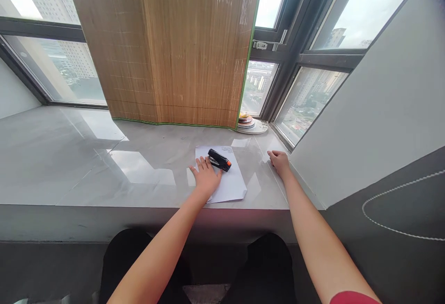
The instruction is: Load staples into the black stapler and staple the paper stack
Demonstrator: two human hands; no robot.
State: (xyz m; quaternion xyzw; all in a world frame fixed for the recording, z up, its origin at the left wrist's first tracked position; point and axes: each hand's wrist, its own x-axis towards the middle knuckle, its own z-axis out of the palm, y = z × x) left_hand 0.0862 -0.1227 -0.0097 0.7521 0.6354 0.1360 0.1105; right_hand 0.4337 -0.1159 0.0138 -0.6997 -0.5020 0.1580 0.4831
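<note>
A black stapler (219, 160) with an orange-red tip lies at a slant on a white sheet of paper (231, 186). My left hand (206, 176) rests with spread fingers on the paper's left side, its fingertips and thumb right beside the stapler and perhaps touching it. Off to the right, near the edge of the windowsill, my right hand (279, 161) is closed with the fingers curled in. Whatever it may hold is hidden or too small to make out. Some faint print shows at the paper's top edge.
The glossy grey windowsill (86, 155) runs across the view. A bamboo blind (174, 53) hangs down to it in front of the window. Behind its right corner stands a stack of plates (255, 128). A white bead cord (363, 206) hangs at the right wall.
</note>
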